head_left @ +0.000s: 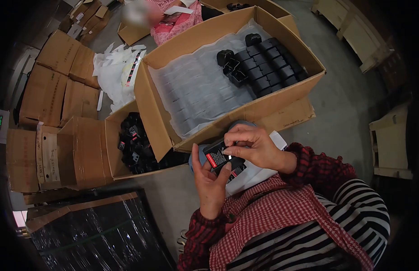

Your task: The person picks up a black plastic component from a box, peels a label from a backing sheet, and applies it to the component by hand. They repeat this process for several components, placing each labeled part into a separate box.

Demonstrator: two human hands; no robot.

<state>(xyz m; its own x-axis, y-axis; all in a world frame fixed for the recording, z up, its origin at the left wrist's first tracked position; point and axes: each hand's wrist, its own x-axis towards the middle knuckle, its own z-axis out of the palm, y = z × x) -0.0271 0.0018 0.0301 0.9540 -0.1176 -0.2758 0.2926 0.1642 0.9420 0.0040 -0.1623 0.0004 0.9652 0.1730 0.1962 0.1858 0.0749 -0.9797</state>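
Observation:
My left hand (pixel 210 187) is closed around the lower edge of a black plastic part (pixel 214 148), its index finger stretched along one side. A black label with red blocks and small print (pixel 215 158) covers the face of the part. Over the top edge comes my right hand (pixel 259 147), thumb and index finger pinched together at the label; whatever is between them is hidden. A small white spot shows below those fingertips. Just beneath, another black piece with a red-marked label (pixel 237 172) lies over white sheets (pixel 251 179) on my lap.
In front stands a large open carton (pixel 157 113) with rows of black parts (pixel 268 63) on translucent wrap (pixel 196 83). A lower carton (pixel 111 149) holds jumbled black parts. Stacked boxes (pixel 49 86) are left, wooden pallets (pixel 392 135) right. Another person (pixel 173 22) sits beyond.

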